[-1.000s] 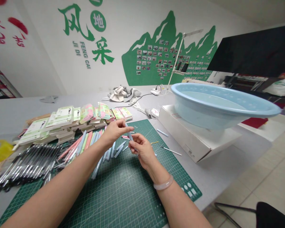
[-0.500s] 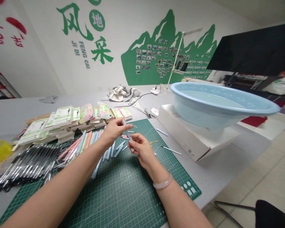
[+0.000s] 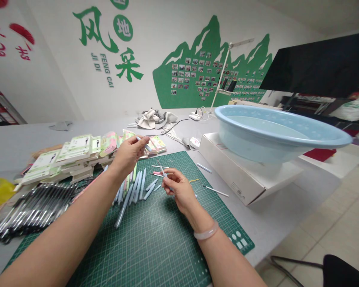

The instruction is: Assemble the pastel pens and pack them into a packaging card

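My left hand (image 3: 129, 154) is closed on a light-blue pen barrel (image 3: 147, 146), raised over the far edge of the green cutting mat (image 3: 149, 247). In my right hand (image 3: 178, 188), a pen part (image 3: 162, 170) with a thin tip sticking up is pinched between thumb and fingers. The two pieces are apart. Below and between my hands lie several light-blue pens (image 3: 137, 187) and short blue pen pieces (image 3: 150, 189). Part of the coloured pen pile is hidden behind my left forearm.
Black clear-barrelled pens (image 3: 38, 211) lie in a row at left, near yellow tape (image 3: 0, 193). Small boxes (image 3: 74, 149) are stacked behind them. A blue basin (image 3: 257, 139) rests on a white box (image 3: 242, 175) at right. A thin refill (image 3: 217, 190) lies by the mat's right edge.
My left hand has pulled away up and to the left with the blue barrel, separating it from the part in my right hand. The right hand has stayed nearly in place.
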Motion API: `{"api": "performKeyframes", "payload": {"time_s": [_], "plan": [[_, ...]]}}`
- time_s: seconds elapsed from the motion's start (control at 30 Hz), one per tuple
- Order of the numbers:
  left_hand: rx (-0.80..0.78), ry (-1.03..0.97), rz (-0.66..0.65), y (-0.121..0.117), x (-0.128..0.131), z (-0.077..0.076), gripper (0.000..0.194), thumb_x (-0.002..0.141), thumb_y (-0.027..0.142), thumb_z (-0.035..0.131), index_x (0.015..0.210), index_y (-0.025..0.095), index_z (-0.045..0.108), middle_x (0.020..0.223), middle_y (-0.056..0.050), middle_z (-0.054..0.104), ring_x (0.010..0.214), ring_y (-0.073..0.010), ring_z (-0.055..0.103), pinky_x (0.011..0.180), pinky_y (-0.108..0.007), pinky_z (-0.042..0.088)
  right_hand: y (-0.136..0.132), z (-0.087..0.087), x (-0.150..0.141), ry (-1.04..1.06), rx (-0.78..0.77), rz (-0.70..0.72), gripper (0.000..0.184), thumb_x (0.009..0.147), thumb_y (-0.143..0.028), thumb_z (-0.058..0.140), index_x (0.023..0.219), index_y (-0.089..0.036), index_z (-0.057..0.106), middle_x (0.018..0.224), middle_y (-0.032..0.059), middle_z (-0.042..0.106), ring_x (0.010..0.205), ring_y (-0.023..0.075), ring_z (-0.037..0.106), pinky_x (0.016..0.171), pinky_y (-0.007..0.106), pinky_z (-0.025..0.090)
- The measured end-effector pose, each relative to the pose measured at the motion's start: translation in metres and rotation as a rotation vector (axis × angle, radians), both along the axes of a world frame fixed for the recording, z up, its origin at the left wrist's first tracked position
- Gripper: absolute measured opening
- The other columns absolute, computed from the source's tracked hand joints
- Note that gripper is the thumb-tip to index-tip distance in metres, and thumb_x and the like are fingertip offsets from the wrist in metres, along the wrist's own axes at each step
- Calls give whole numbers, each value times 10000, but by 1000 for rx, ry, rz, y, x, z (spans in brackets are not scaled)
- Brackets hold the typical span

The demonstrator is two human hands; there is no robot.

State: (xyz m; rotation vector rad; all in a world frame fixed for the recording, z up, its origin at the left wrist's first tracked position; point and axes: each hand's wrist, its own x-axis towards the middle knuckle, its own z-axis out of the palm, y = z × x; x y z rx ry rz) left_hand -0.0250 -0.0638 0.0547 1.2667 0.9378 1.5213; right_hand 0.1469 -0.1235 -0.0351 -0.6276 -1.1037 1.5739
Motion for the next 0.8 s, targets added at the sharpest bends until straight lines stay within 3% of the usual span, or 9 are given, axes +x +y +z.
{"api": "performKeyframes", "payload": {"time_s": [0.1, 0.27, 0.3, 0.43, 0.57, 0.7, 0.8], "plan": [[-61, 146, -6, 13, -17, -8, 304, 664, 436, 708, 690, 167, 569, 506, 70, 368, 423, -58, 300, 436, -209, 245, 1, 1, 1, -7, -4, -5, 264, 724, -318, 687, 960, -216, 627, 637, -21, 562, 468, 59, 430, 421, 166, 222], [-176, 1200, -49, 27, -23, -50, 289, 526, 379, 747, 467, 192, 535, 442, 35, 431, 449, -113, 388, 461, -240, 231, 2, 5, 6, 37, 15, -29, 232, 749, -288, 668, 961, -209, 616, 641, -17, 563, 482, 62, 428, 420, 173, 212], [-172, 1286, -28, 28, -21, -59, 294, 502, 341, 753, 432, 193, 509, 438, 28, 440, 467, -127, 412, 478, -246, 238, 2, 5, 7, 45, 14, -34, 233, 749, -285, 667, 962, -209, 613, 641, -18, 563, 482, 62, 427, 421, 173, 212], [-160, 1360, 30, 25, -13, -81, 216, 501, 303, 750, 521, 200, 561, 566, -26, 568, 599, -202, 524, 542, -265, 286, 4, 5, 9, 53, 1, -40, 252, 737, -292, 675, 966, -211, 607, 641, -18, 568, 476, 62, 426, 417, 172, 212], [-137, 1398, 59, 13, -11, -79, 172, 620, 337, 679, 733, 215, 636, 771, -70, 660, 752, -236, 574, 589, -267, 321, 4, 6, 9, 64, 1, -51, 228, 750, -274, 665, 961, -207, 611, 642, -16, 567, 471, 59, 425, 411, 168, 211], [-140, 1438, -40, 1, -6, -79, 119, 617, 328, 681, 612, 217, 639, 661, -35, 656, 691, -205, 589, 561, -252, 321, 4, 5, 9, 113, -24, -34, 226, 748, -249, 672, 962, -205, 615, 645, -11, 568, 482, 61, 444, 409, 157, 222], [-158, 1457, -44, -3, 1, -82, 122, 598, 302, 679, 551, 199, 633, 613, -40, 646, 664, -204, 593, 537, -253, 317, 5, 5, 9, 166, -75, -19, 230, 747, -261, 683, 961, -207, 617, 653, -7, 576, 528, 77, 491, 455, 162, 317]]}}
